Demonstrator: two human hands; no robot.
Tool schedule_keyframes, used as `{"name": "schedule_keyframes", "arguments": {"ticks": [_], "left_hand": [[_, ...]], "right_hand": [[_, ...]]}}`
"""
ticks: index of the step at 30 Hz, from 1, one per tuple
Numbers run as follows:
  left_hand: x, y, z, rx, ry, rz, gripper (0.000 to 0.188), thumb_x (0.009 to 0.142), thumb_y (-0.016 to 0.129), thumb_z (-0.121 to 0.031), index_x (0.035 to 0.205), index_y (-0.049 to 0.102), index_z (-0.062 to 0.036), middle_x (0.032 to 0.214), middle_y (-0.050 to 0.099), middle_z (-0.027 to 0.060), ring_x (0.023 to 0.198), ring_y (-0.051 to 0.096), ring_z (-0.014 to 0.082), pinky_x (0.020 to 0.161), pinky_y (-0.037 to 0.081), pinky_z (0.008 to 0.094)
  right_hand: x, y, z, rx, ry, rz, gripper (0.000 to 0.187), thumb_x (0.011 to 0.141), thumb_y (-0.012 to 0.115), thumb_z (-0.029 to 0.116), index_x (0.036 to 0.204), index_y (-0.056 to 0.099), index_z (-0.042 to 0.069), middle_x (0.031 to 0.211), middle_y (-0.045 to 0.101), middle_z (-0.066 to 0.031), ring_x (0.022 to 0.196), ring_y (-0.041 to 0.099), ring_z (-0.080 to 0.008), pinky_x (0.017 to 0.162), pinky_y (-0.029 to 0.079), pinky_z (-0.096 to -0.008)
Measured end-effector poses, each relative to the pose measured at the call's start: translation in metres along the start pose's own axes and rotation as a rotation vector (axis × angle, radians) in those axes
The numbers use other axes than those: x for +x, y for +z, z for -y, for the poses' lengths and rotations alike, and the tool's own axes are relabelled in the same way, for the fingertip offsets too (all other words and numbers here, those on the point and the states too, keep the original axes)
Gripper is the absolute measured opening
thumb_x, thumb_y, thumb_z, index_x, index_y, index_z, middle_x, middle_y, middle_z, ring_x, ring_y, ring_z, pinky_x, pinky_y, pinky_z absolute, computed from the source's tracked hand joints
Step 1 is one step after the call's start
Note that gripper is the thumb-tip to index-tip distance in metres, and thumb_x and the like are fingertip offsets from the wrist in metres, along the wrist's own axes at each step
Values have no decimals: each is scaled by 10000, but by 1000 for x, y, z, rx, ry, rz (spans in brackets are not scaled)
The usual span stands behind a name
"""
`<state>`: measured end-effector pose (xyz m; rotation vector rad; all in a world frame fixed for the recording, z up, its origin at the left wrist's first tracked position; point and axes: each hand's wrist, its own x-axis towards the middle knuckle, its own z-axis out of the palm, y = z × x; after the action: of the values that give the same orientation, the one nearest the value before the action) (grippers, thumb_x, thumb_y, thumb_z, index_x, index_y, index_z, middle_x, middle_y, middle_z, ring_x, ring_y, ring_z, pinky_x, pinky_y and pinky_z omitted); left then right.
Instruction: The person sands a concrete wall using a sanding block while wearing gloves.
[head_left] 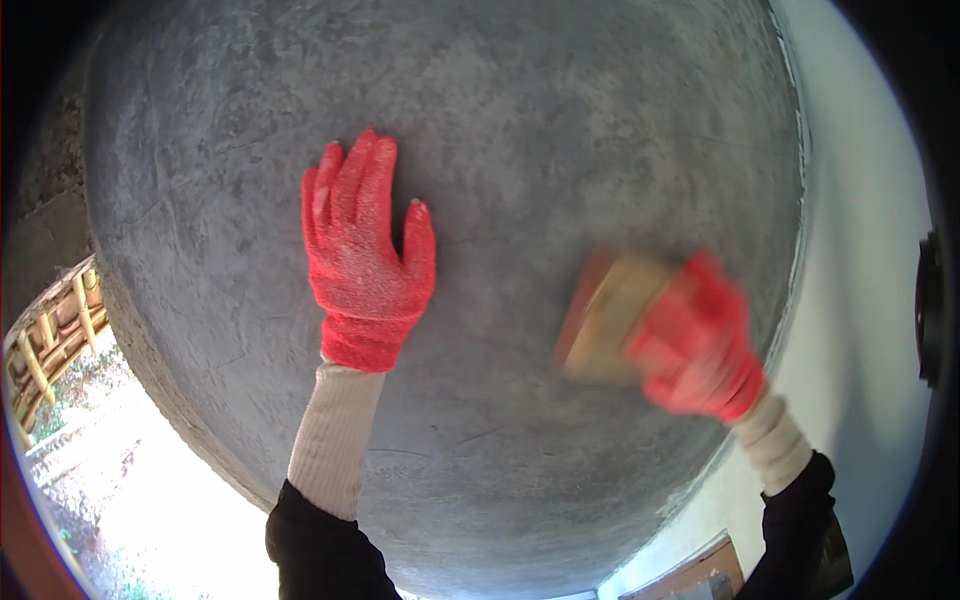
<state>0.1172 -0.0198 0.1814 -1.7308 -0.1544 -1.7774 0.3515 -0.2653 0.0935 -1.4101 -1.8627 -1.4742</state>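
A grey, mottled cement-like surface (500,180) spreads in front of me, with fine scratches and lighter patches. My left hand (368,250), in a dusty red work glove, lies flat against it, fingers stretched upward and thumb apart. Lower and to the right, my right hand (700,340) wears the same kind of glove and is smeared by motion. Its fingers are closed on a tan rectangular block (620,315) with a reddish-brown left edge. The block is against or very near the grey surface; blur hides the exact contact and its underside.
A pale wall (850,250) meets the grey surface along a rough seam at right, with a dark object (930,310) on it. At lower left, past the rough edge, a bamboo-like railing (60,335) stands in bright daylight. A brown-framed panel (695,575) shows at bottom right.
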Motion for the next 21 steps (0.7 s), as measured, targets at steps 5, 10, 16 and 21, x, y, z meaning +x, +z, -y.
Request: {"name": "schedule_keyframes", "arguments": {"ticks": [5, 10, 16, 21], "left_hand": [[3, -2, -5, -43, -11, -33, 532, 832, 666, -131, 1344, 578, -18, 1400, 567, 146, 1325, 475, 417, 1149, 328, 544], [-4, -2, 10, -9, 31, -44, 524, 835, 669, -147, 1337, 582, -22, 1387, 572, 142, 1304, 484, 418, 1132, 339, 544], [5, -1, -4, -2, 26, -44, 507, 860, 657, -92, 1358, 580, -38, 1406, 573, 147, 1331, 485, 410, 1142, 357, 506], [2, -4, -2, -9, -4, -5, 505, 839, 658, -87, 1337, 601, -32, 1408, 571, 154, 1331, 483, 415, 1149, 346, 517]], "right_hand": [[41, -35, -113, -149, 567, -689, 618, 826, 728, 171, 1414, 550, 96, 1450, 487, -227, 1241, 512, -440, 1060, 435, -467], [18, 20, -36, -226, 384, -513, 627, 834, 719, 203, 1430, 546, 107, 1428, 509, -218, 1247, 505, -456, 1062, 405, -532], [-63, 55, 46, -32, -542, -55, 303, 699, 861, 385, 882, 685, 220, 1076, 614, -105, 945, 650, -331, 752, 574, -454], [15, -7, -41, -258, 156, -317, 636, 733, 776, 133, 1342, 596, 154, 1351, 553, -188, 1291, 510, -382, 1025, 467, -462]]}}
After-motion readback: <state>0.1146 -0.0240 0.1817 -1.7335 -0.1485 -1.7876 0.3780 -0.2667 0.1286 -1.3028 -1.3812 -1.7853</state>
